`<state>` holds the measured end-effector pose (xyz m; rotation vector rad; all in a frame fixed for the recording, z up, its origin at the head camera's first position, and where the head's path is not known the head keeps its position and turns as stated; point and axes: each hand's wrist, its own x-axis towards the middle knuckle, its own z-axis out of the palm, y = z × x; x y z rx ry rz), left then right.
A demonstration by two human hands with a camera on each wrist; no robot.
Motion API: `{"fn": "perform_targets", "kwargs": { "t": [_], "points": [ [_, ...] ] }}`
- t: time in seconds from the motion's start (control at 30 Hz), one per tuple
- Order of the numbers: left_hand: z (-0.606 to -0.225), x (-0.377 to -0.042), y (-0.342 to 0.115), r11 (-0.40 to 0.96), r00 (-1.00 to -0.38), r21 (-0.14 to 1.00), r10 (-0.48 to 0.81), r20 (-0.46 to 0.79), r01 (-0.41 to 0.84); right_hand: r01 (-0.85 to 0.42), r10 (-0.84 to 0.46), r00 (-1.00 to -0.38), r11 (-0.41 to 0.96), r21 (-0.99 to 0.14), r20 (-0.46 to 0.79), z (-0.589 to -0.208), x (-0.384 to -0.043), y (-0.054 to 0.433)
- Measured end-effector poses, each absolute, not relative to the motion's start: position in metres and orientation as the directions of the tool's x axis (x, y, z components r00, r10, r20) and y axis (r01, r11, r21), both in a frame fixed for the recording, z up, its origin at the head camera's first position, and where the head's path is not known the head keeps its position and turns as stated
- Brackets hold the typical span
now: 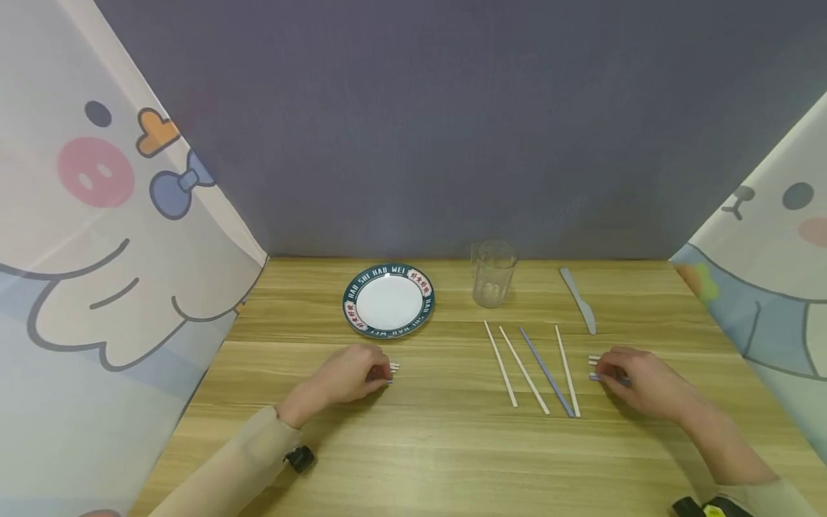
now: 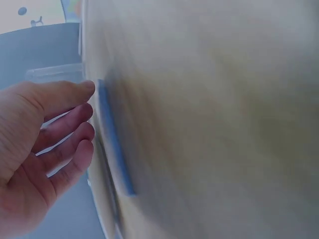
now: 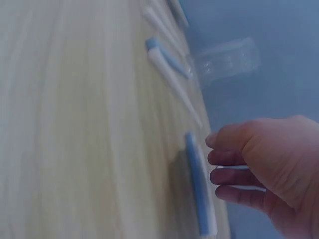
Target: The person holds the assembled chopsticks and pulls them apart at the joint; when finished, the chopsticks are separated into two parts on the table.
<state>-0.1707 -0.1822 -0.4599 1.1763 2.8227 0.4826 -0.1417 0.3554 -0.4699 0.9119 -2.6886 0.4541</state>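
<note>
In the head view my left hand [image 1: 352, 375] is low over the table at left, over short-looking ends of thin white sticks [image 1: 395, 367] and a blue stick [image 2: 113, 137]. My right hand [image 1: 649, 384] hovers at the right over white sticks [image 1: 593, 360] and a blue stick [image 1: 594, 377]. Both wrist views show loosely bent fingers, with the sticks just beyond the fingertips and seemingly lying on the table. Between the hands three white sticks and one blue stick [image 1: 545, 371] lie spread out. The hands cover parts of the outer sticks.
A white plate [image 1: 390, 301] with a dark green lettered rim lies behind my left hand. Right of it stands a clear mug [image 1: 494, 275]. A grey table knife [image 1: 578, 301] lies farther right. A dark panel [image 1: 452, 129] rises behind the wooden table [image 1: 439, 459].
</note>
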Motion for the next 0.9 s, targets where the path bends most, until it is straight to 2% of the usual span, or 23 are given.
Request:
{"fn": "perform_targets", "kwargs": {
  "t": [0.23, 0.37, 0.53, 0.9],
  "points": [
    [-0.443, -0.179, -0.151, 0.630, -0.677, 0.310, 0.733, 0.064, 0.712, -0.548, -0.469, -0.831, 0.780, -0.303, 0.298, -0.453, -0.139, 0.329],
    [-0.432, -0.184, -0.127, 0.606, -0.654, 0.309, 0.752, 0.079, 0.734, -0.548, -0.462, -0.833, 0.766, -0.337, 0.305, -0.445, -0.140, 0.311],
    [-0.429, -0.192, -0.094, 0.605, -0.657, 0.317, 0.750, 0.081, 0.730, -0.553, -0.461, -0.830, 0.755, -0.352, 0.316, -0.443, -0.142, 0.289],
    [-0.435, -0.206, -0.040, 0.616, -0.648, 0.244, 0.758, 0.077, 0.749, -0.538, -0.493, -0.841, 0.716, -0.445, 0.224, -0.445, -0.145, 0.246]
  ]
}}
